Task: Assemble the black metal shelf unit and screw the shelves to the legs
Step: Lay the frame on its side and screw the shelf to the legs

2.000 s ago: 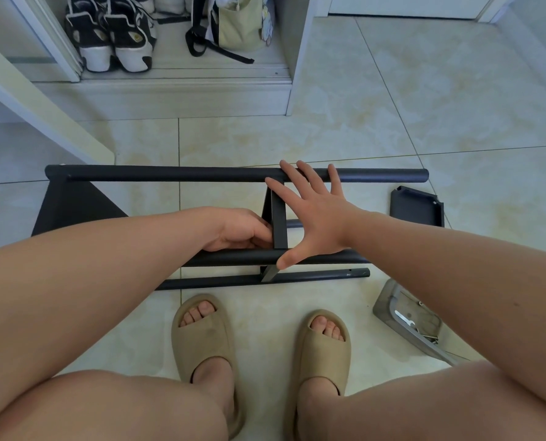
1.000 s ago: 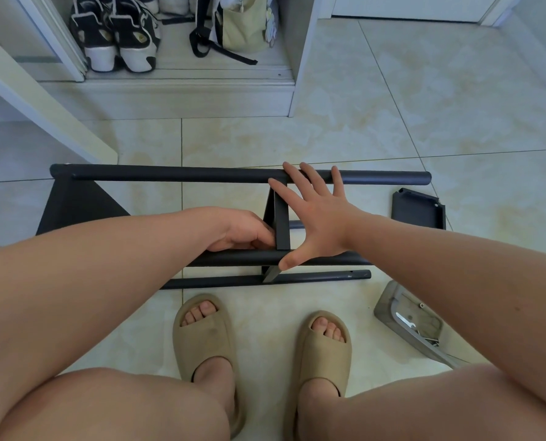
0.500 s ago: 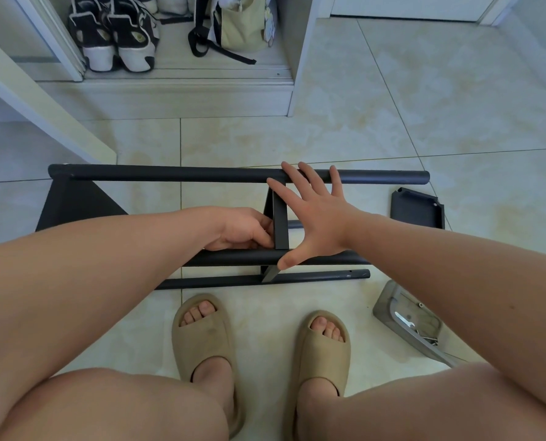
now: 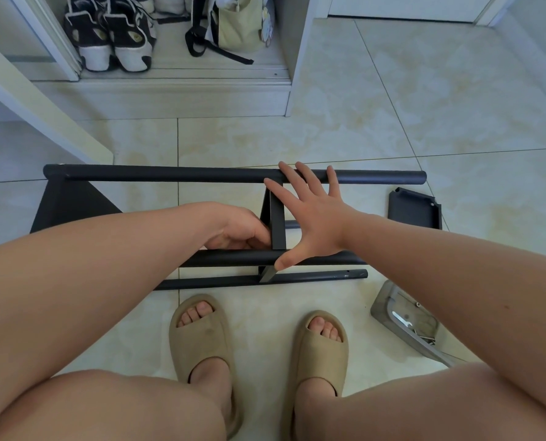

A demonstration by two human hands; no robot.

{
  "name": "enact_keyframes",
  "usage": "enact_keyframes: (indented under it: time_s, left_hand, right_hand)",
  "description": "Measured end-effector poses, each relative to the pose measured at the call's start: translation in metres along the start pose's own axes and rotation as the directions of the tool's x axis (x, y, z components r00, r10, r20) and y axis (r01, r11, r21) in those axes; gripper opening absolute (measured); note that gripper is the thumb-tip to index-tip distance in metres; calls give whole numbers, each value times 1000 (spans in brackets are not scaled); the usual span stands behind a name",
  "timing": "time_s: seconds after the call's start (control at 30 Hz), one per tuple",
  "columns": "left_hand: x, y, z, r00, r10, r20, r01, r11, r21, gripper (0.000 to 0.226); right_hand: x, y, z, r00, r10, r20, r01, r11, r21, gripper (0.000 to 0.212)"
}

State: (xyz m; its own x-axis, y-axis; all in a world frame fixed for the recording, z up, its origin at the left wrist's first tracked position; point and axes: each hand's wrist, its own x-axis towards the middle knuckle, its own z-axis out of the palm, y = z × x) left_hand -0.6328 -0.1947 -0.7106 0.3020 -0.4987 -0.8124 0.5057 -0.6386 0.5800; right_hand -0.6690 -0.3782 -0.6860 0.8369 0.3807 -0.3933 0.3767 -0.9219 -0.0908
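Observation:
The black metal shelf unit lies on its side on the tiled floor. Its far leg tube (image 4: pixel 170 174) and near leg tube (image 4: pixel 227 258) run left to right, with a third tube (image 4: pixel 220 283) lower down. A black shelf (image 4: pixel 277 224) stands on edge between the tubes. My right hand (image 4: pixel 313 221) is spread flat against that shelf, fingertips on the far tube and thumb on the near tube. My left hand (image 4: pixel 240 232) sits curled just left of the shelf, near its lower corner; what its fingers hold is hidden. Another black shelf (image 4: pixel 64 205) is fixed at the left end.
A loose black shelf panel (image 4: pixel 413 210) lies on the floor to the right. A clear packet (image 4: pixel 405 323) with a small wrench and hardware sits by my right knee. My feet in beige slides (image 4: pixel 201 338) are below the tubes. Shoes (image 4: pixel 109 33) and a bag (image 4: pixel 236 23) fill the cabinet ahead.

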Motion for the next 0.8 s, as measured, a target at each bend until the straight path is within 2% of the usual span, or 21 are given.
enact_keyframes:
  time_s: [0.2,0.33,0.67,0.8]
  left_hand:
    - [0,-4,-3,999,-48,10,48,999,-19,17]
    - [1,-8,-3,1000,-3,27,3,1000,-21,15]
    - [4,-8,-1,996,80,32,-79,996,-36,39]
    - [3,-8,0,995,96,26,-95,995,-35,39]
  right_hand:
    - [0,0,0,1000,-2,-7,2,1000,4,144]
    - [0,0,0,1000,-2,-2,2,1000,5,145]
    - [0,0,1,1000,-5,-9,5,1000,5,144]
    - [0,0,1,1000,-4,-13,4,1000,2,144]
